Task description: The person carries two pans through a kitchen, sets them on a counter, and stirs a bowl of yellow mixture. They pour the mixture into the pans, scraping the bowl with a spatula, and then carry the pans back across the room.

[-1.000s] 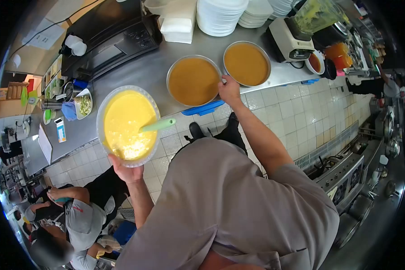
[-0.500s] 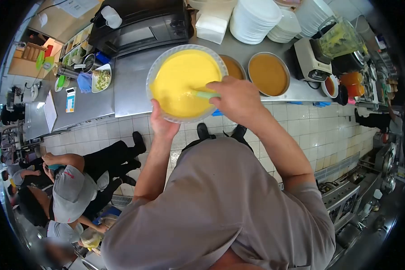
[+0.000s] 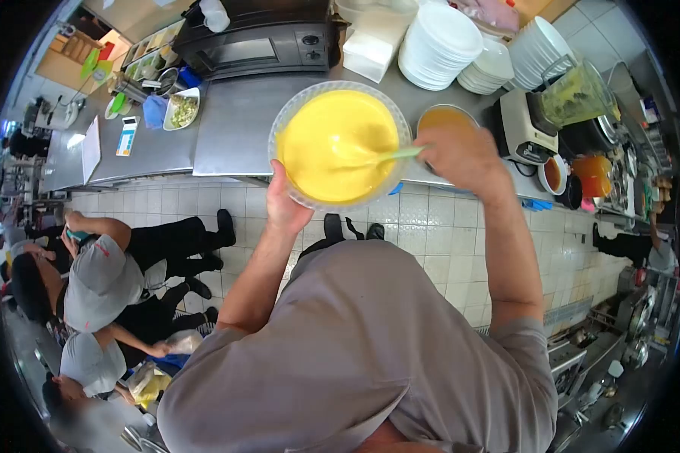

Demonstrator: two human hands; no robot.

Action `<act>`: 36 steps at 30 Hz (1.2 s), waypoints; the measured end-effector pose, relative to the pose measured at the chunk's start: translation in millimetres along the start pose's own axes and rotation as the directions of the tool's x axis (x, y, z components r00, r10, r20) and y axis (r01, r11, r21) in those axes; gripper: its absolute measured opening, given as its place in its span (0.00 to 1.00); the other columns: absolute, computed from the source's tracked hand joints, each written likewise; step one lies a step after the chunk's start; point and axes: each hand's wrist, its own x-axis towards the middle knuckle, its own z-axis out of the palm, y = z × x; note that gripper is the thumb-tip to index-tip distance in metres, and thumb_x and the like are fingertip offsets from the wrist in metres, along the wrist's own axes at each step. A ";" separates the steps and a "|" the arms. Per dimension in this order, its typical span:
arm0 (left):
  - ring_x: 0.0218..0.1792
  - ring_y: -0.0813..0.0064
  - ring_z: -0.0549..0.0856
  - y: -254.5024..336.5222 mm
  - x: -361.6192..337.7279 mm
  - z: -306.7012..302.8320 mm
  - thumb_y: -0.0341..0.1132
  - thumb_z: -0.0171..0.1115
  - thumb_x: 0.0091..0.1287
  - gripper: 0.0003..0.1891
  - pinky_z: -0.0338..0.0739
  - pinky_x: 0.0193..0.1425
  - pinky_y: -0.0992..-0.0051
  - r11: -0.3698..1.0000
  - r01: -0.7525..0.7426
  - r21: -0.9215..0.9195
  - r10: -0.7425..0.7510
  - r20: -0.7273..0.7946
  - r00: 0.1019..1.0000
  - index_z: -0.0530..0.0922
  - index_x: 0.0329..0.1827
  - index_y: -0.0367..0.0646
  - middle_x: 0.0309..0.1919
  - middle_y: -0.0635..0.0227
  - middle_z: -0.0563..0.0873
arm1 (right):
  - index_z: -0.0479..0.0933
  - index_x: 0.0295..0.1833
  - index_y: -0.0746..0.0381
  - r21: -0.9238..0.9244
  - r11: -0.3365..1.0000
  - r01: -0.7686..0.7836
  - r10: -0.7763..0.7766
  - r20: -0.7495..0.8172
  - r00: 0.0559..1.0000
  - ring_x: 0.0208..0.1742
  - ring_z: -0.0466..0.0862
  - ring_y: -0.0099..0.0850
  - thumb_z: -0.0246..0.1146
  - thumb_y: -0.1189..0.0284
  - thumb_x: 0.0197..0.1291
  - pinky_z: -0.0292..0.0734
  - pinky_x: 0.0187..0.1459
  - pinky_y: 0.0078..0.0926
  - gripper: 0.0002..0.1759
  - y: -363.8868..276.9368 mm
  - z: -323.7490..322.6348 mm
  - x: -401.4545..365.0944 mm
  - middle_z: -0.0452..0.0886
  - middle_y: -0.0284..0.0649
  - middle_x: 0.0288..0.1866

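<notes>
Head view: clear round plastic bowl (image 3: 403, 121) of yellow mixture, before the steel counter (image 3: 230, 128); left hand (image 3: 286, 205) supporting it, thumb on its side, other fingers hidden. Right hand (image 3: 462, 157), blurred: fingers closed on a pale-green utensil (image 3: 402, 153), near a brown-filled metal pan (image 3: 446, 115).

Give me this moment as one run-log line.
left hand: holding bowl | right hand: at green handle, blurred, grip unclear | bowl: yellow mixture | counter: black oven, plates, blender
</notes>
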 end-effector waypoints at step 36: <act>0.82 0.52 0.72 -5.4 61.9 5.2 0.68 0.45 0.84 0.42 0.67 0.85 0.48 0.963 0.258 0.083 -0.264 0.077 0.962 0.63 0.87 0.42 0.82 0.55 0.73 | 0.91 0.54 0.50 -0.347 0.814 -0.465 0.491 -0.014 0.871 0.59 0.89 0.41 0.64 0.60 0.68 0.82 0.60 0.44 0.16 -8.8 -24.1 -14.1 0.92 0.37 0.54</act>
